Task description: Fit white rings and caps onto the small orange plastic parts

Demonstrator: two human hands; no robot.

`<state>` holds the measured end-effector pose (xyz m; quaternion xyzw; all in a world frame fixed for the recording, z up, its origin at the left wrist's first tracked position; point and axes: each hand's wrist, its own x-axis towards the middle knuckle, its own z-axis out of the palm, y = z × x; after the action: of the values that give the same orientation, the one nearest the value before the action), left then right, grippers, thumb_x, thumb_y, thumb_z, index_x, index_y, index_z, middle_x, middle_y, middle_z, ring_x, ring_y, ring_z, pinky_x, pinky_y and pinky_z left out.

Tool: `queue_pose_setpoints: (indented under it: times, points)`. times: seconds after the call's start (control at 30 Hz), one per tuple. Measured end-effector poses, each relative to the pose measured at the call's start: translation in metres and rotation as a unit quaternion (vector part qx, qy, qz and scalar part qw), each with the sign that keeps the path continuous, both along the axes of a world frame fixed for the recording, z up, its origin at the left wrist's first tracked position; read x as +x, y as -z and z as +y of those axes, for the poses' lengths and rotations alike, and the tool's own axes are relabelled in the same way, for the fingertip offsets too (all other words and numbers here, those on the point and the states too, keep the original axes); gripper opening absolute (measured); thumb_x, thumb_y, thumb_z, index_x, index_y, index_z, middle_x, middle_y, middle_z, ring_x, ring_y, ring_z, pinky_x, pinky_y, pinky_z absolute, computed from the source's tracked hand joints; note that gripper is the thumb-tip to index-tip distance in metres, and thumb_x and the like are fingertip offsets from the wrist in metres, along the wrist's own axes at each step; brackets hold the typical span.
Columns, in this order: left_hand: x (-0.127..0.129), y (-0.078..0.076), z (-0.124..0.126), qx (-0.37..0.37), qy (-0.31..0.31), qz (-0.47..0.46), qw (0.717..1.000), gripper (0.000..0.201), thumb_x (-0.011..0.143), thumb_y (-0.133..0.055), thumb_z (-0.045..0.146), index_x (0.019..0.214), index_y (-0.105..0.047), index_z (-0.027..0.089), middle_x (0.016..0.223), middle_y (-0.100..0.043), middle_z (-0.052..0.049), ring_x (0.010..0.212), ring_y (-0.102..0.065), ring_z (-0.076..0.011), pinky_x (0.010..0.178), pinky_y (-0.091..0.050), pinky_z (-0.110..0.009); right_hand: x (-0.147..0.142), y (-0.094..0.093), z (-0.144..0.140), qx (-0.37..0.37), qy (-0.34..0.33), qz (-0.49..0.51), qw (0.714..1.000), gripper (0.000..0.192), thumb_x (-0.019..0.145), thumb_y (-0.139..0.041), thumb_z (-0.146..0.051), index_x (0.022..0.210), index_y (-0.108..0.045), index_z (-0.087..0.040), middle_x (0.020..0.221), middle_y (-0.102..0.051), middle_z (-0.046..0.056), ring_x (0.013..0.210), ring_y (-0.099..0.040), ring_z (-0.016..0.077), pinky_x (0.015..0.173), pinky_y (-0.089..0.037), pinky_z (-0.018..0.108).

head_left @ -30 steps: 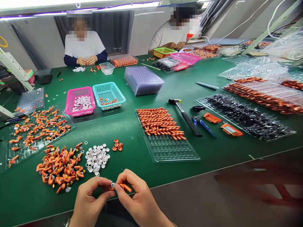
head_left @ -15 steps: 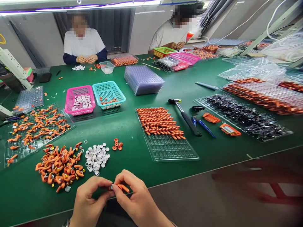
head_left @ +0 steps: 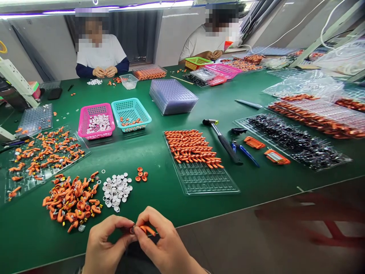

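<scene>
At the table's front edge, my right hand (head_left: 162,239) pinches an orange earbud shell (head_left: 148,230) whose stem sticks out to the right. My left hand (head_left: 110,238) closes thumb and forefinger on the rounded end of the same shell, where a small greyish part shows between the fingertips; its details are hidden. Beyond my left hand is a heap of orange earbud pieces (head_left: 74,201) with loose wires and gold bits. White round caps (head_left: 116,190) lie in a pile just past my fingers, and several orange cup-shaped pieces (head_left: 141,175) sit beside them.
A clear tray (head_left: 208,184) partly filled with orange shells lies ahead. To its right are a hammer (head_left: 225,142), blue tweezers (head_left: 249,156) and a tray of black wired parts (head_left: 296,137). Pink (head_left: 82,127) and turquoise baskets (head_left: 131,104) stand farther back. Two people work across the table.
Both hands shift slightly down and left with the shell between them. The grey part at its rounded end shows less now. Objects on the table stay in place.
</scene>
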<state>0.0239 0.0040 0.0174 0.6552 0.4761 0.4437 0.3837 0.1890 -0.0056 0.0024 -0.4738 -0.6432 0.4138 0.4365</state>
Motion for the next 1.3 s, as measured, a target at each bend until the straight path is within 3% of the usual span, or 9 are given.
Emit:
queue_pose_setpoints:
  times: [0.3,0.5,0.8,0.9,1.0,1.3]
  points:
    - [-0.004,-0.002,-0.001,0.008,0.019,-0.028,0.999,0.018,0.074,-0.078,0.011,0.084,-0.074,0.026,0.073,-0.075,0.004,0.064,-0.07,-0.012,0.062,-0.056,-0.014,0.011,-0.009,0.003,-0.09,-0.079,0.07,0.99,0.014,0.09,-0.056,-0.029,0.092,-0.063,-0.017,0.083,-0.062,0.003,0.076,-0.056,0.0159,0.069,-0.044,0.026]
    - [-0.006,0.001,-0.001,0.043,0.065,-0.035,0.996,0.018,0.078,-0.076,0.013,0.091,-0.073,0.026,0.074,-0.072,0.003,0.065,-0.067,-0.0136,0.06,-0.055,-0.018,0.014,-0.016,0.008,-0.153,-0.121,0.097,0.976,0.017,0.088,-0.059,-0.031,0.087,-0.064,-0.015,0.079,-0.06,0.001,0.072,-0.052,0.0143,0.065,-0.042,0.025]
    - [-0.009,-0.002,-0.001,0.079,0.085,0.001,0.993,0.008,0.085,-0.071,0.018,0.09,-0.074,0.024,0.07,-0.063,0.0,0.062,-0.061,-0.0133,0.053,-0.05,-0.018,0.015,-0.023,0.016,-0.23,-0.196,0.117,0.946,0.034,0.086,-0.061,-0.047,0.078,-0.058,-0.015,0.068,-0.051,-0.002,0.062,-0.039,0.0106,0.055,-0.031,0.023]
    - [-0.009,-0.004,-0.001,0.088,0.093,0.008,0.992,0.001,0.086,-0.071,0.023,0.086,-0.072,0.023,0.068,-0.061,0.001,0.06,-0.06,-0.0124,0.052,-0.048,-0.017,0.013,-0.021,0.016,-0.265,-0.215,0.165,0.925,0.042,0.082,-0.065,-0.056,0.075,-0.054,-0.016,0.065,-0.05,-0.004,0.059,-0.037,0.0093,0.054,-0.029,0.023]
    - [-0.008,-0.005,0.0,0.091,0.098,0.01,0.991,0.006,0.085,-0.072,0.026,0.082,-0.071,0.022,0.066,-0.06,0.001,0.057,-0.059,-0.0117,0.052,-0.048,-0.017,0.009,-0.014,0.015,-0.306,-0.228,0.236,0.893,0.047,0.077,-0.069,-0.06,0.075,-0.051,-0.017,0.066,-0.056,-0.003,0.06,-0.042,0.0088,0.056,-0.033,0.022]
    - [-0.005,0.006,-0.003,0.032,0.086,-0.07,0.993,0.007,0.081,-0.076,0.026,0.077,-0.073,0.022,0.063,-0.061,0.0,0.055,-0.058,-0.0119,0.05,-0.047,-0.017,0.001,0.009,0.012,-0.382,-0.201,0.356,0.829,0.052,0.058,-0.088,-0.052,0.07,-0.053,-0.015,0.061,-0.062,-0.001,0.054,-0.054,0.0077,0.055,-0.041,0.021]
